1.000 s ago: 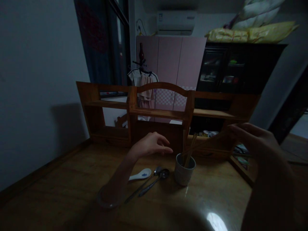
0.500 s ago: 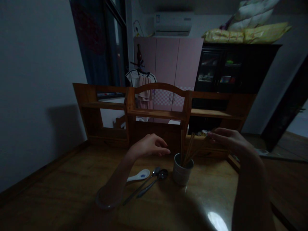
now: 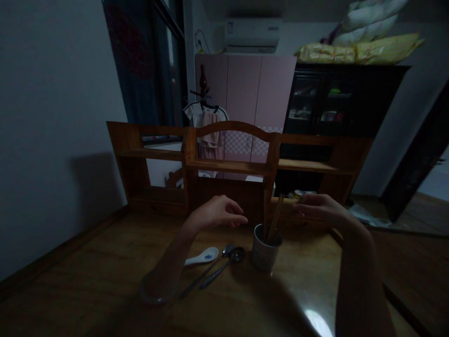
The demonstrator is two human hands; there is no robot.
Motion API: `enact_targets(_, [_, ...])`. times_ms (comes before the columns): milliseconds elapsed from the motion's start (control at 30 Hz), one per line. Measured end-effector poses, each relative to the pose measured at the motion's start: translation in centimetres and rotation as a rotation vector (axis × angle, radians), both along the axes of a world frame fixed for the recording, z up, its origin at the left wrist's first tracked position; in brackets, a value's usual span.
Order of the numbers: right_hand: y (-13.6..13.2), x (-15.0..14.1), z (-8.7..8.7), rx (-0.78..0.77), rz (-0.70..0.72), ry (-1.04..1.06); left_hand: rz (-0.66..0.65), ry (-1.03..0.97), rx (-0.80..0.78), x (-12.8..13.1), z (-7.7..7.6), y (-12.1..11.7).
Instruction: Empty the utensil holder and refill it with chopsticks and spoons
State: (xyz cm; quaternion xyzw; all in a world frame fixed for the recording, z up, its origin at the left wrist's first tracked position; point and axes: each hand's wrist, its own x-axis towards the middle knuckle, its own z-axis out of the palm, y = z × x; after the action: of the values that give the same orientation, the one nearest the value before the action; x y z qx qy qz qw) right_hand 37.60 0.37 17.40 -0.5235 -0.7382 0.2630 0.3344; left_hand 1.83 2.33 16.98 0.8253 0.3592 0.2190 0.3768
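A light-coloured cup (image 3: 266, 252) stands upright on the table with several wooden chopsticks (image 3: 275, 217) leaning in it. My right hand (image 3: 321, 208) is above and right of the cup, its fingertips pinched on a chopstick that slants down toward the rim; this stick is dim and partly blurred. Left of the cup, my left hand (image 3: 220, 213) hovers with loosely curved fingers apart from the thumb, holding nothing. Below it lie a white soup spoon (image 3: 206, 255) with a blue mark and two metal spoons (image 3: 237, 254), side by side on the table.
A wooden shelf unit (image 3: 228, 164) runs along the back of the table (image 3: 105, 262). A white wall (image 3: 59, 117) closes off the left side. Behind are a pink wardrobe (image 3: 242, 93), a dark cabinet (image 3: 336, 103) and clothes on a stand (image 3: 210, 121).
My right hand has moved slightly left and down toward the cup, with the chopstick at its fingertips. My left hand, the cup and the spoons stay put.
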Motion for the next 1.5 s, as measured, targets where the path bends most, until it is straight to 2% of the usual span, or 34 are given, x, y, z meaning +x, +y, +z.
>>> enact_targets(333, [0.6, -0.3, -0.6, -0.154, 0.073, 0.033, -0.03, -0.028, -0.002, 0.0, 0.3, -0.2])
enact_targets(633, [0.7, -0.2, -1.6, -0.168, 0.064, 0.128, -0.034, -0.04, -0.027, 0.0, 0.4, -0.4])
enact_targets(800, [1.1, 0.3, -2.2, -0.24, 0.148, 0.163, -0.044, -0.027, -0.026, 0.0, 0.2, -0.1])
enact_targets(1000, [0.8, 0.4, -1.8, -0.279, 0.193, 0.123, -0.039, 0.0, -0.014, -0.2, 0.1, 0.2])
enact_targets(1267, [0.8, 0.2, -2.5, -0.283, 0.143, 0.153, -0.042, -0.009, -0.02, -0.3, 0.1, 0.2])
enact_targets(1500, [0.9, -0.3, -2.7, -0.308, 0.173, 0.205, -0.029, -0.016, -0.047, -0.4, 0.3, 0.1])
